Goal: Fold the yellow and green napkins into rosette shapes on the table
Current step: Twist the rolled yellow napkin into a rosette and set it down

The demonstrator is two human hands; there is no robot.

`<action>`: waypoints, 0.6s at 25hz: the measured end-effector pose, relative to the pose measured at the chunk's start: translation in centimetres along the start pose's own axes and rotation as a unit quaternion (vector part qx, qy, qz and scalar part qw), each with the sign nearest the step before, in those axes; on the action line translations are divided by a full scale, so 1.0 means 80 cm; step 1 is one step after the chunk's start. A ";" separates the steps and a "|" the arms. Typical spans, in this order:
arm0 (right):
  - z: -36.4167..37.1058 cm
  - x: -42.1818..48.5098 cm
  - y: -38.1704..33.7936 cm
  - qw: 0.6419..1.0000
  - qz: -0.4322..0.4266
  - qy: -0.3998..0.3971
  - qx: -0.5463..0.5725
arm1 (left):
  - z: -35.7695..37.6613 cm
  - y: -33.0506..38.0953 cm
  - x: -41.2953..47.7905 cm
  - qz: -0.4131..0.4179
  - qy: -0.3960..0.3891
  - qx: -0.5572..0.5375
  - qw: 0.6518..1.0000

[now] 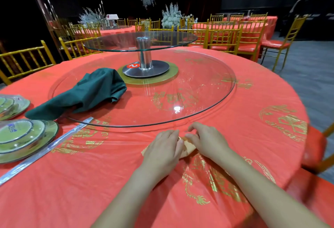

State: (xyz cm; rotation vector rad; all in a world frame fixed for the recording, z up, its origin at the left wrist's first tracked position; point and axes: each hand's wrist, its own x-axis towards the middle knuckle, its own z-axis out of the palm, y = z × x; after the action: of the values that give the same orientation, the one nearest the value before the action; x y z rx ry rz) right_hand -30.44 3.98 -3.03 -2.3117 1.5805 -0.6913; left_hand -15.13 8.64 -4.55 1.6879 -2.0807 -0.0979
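Both: left hand (163, 149), right hand (207, 141) | yellow napkin (189, 149) pinched between fingers (174, 134) (mostly hidden)

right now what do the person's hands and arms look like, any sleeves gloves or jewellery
The left hand and right hand are bare: no gloves, rings, watch or bracelet visible. The forearms are bare too, with no sleeve in view.
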 end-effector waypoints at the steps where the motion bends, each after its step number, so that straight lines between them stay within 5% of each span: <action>1: -0.005 -0.010 0.001 0.997 -0.057 0.050 0.003 | -0.002 -0.002 0.002 0.006 -0.009 -0.022 1.000; 5: -0.001 -0.053 0.005 0.925 -0.314 0.161 -0.142 | -0.005 -0.006 0.009 0.000 -0.010 -0.092 0.996; 10: 0.002 -0.041 0.015 0.867 -0.400 0.203 -0.216 | -0.006 -0.013 0.006 0.048 -0.012 -0.006 0.999; 12: -0.007 -0.031 0.023 0.867 -0.411 0.190 -0.209 | -0.002 -0.013 0.006 0.045 -0.003 0.022 0.999; 15: -0.012 -0.027 0.032 0.914 -0.352 0.110 -0.167 | 0.004 -0.009 0.006 0.034 0.005 0.029 0.999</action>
State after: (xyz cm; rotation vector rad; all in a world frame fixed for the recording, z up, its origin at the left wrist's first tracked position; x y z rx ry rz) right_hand -33.62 5.05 -3.91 -3.2015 0.9501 -0.9095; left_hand -14.68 7.99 -4.90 1.6445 -2.1511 -0.0082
